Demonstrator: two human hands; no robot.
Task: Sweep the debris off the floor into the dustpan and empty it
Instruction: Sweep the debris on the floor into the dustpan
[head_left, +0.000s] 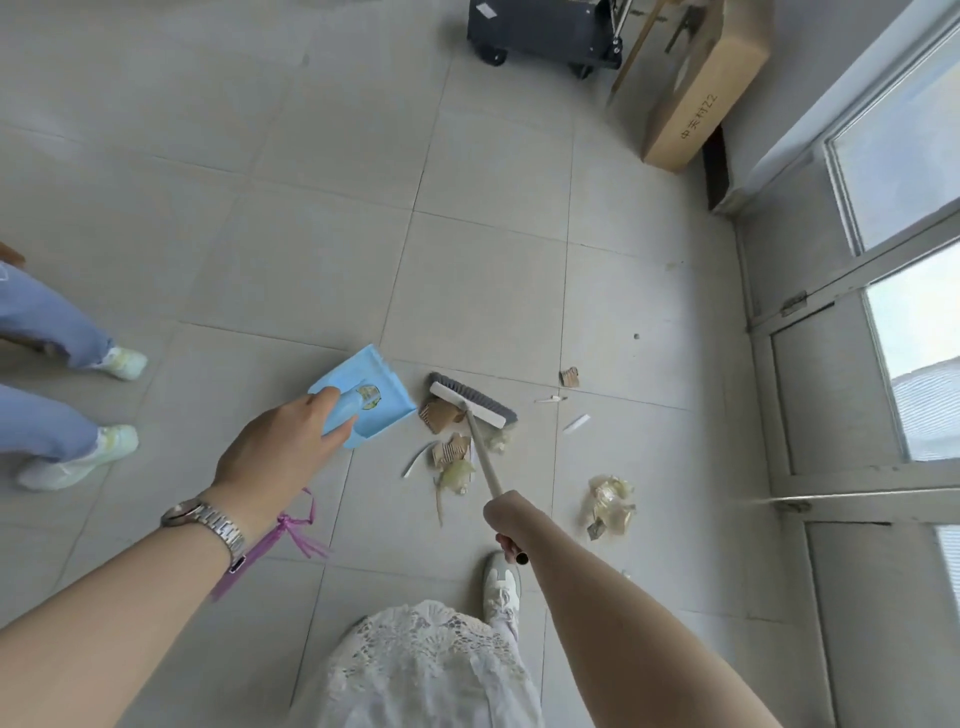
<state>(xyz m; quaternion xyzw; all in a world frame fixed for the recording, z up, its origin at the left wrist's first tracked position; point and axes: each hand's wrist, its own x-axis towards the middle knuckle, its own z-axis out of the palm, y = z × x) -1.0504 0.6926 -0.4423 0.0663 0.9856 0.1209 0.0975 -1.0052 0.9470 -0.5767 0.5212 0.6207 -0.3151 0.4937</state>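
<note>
My left hand (283, 451) grips the handle of a light blue dustpan (371, 387) held low over the tiled floor. My right hand (511, 525) grips the wooden stick of a small broom (470, 399), whose white head and grey bristles rest on the floor just right of the dustpan's edge. Cardboard scraps (440, 415) lie between the broom head and the dustpan. More cardboard and a crumpled clear wrapper (454, 462) lie beside the stick. White strips (576, 423), a small cardboard bit (570, 377) and a larger crumpled wrapper (612, 503) lie further right.
Another person's legs in blue jeans and pale shoes (111, 441) stand at the left. A long cardboard box (701, 98) and a black wheeled cart (540, 31) stand at the back right. A window wall (857, 364) runs along the right. My shoe (501, 587) is below the broom.
</note>
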